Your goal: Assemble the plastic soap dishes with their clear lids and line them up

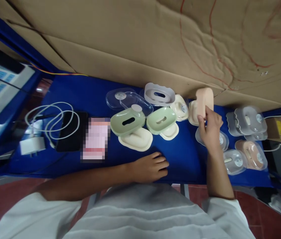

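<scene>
My right hand (211,127) grips a peach soap dish (204,99) on its edge, thumb in front and fingers behind, raised near the cardboard. Under and beside it are a cream dish part (193,114) and a clear lid (199,136). My left hand (152,167) lies palm down on the blue table with its fingers loosely spread, touching no dish. Just beyond it are a cream tray (138,141), two green soap dishes, one on the left (122,122) and one on the right (161,114), and a small cream piece (171,132).
A lilac dish (152,96) and a clear lid (130,99) lie at the back. Lidded grey (248,121) and peach (251,152) dishes stand at right. A pixelated phone (97,139), white cable (48,137) and charger (33,145) are left. Cardboard (130,43) walls the back.
</scene>
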A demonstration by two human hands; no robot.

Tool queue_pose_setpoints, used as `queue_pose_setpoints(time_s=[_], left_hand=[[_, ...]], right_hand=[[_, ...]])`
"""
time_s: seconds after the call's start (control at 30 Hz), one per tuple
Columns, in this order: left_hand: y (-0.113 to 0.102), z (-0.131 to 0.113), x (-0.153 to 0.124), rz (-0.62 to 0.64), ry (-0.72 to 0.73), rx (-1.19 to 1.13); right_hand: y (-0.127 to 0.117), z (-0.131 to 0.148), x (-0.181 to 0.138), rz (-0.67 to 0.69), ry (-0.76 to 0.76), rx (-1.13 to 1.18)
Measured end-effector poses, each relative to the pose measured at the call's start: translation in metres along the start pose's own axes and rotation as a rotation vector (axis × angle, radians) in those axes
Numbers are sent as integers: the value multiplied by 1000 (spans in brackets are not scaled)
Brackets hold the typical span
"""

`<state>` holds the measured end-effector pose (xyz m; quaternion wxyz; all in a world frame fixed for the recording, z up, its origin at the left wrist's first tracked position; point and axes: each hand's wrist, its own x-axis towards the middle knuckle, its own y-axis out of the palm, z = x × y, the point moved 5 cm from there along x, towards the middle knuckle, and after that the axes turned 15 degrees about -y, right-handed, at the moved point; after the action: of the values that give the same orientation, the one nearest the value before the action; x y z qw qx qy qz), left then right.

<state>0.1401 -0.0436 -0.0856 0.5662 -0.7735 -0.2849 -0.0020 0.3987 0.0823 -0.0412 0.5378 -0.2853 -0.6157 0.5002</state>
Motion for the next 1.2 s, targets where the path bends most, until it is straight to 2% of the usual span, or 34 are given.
queue_pose_setpoints(time_s=[0.1,0.17,0.23,0.4,0.43,0.5,0.57,0.63,0.77,0.87,1.0,1.07,1.13,1.2], left_hand=[[-2,1,-1,14,-4,-8],[-4,2,-2,28,-10,-9],[-5,3,-3,46,-11,-18],[-7,5,-2,81,-23,-80],[-7,6,-1,89,-30,-102],[-8,8,-1,103,-63,-162],[-10,10,-2,104,-140,-249],[-10,14,-2,93,-277,-390],[-6,24,-6,15,-599,-892],[-7,29,-8,-70,-677,-1107],[-19,34,-12,-214,-637,-1040],[-24,36,-15,-282,-626,-994],[-27,36,-17,-330,-615,-982],[-33,37,-20,-387,-604,-965]], right_hand=[[-6,26,3,26,-165,21],[-11,28,-1,61,-170,8],[-16,16,-10,148,-128,-19],[-13,-34,-46,597,60,-85],[-13,-37,-50,643,80,-98],[-16,-30,-49,654,54,-110],[-21,-7,-42,613,-46,-55],[-29,24,-36,562,-174,82],[-43,84,-31,457,-413,504],[-42,112,-31,301,-535,831],[-33,122,-36,53,-632,961],[-31,115,-38,-55,-584,956],[-34,104,-35,-170,-493,867],[-37,101,-27,-218,-476,727]])
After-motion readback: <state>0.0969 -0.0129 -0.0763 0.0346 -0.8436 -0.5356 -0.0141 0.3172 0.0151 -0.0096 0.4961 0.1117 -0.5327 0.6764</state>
